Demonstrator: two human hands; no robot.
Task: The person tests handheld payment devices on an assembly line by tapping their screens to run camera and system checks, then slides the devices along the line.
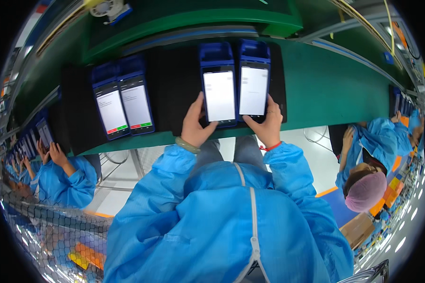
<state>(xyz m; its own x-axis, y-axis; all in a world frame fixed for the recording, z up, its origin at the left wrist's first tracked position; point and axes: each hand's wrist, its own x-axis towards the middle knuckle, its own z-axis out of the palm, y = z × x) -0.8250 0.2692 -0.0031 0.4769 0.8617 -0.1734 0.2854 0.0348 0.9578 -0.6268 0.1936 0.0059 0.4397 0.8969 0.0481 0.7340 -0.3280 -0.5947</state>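
Two handheld payment terminals lie side by side before me, with blue casings, printer humps at the far end and lit, mostly white screens. My left hand (196, 121) is closed on the lower left corner of the left terminal (220, 94), its thumb at the bottom edge. The right terminal (253, 87) has my right hand (267, 122) closed on its lower right corner, thumb across the bottom. Farther left, two similar terminals rest touching: the outer terminal (111, 106) and the inner terminal (136, 101). Both of those screens show a red and a green button along the bottom.
Black mats (163, 94) cover part of the green bench (330, 89). A raised green shelf (193, 30) runs along the back, holding a white spool (105, 7). Co-workers in blue smocks sit at the left (66, 181) and right (378, 141), with more terminals near the left one.
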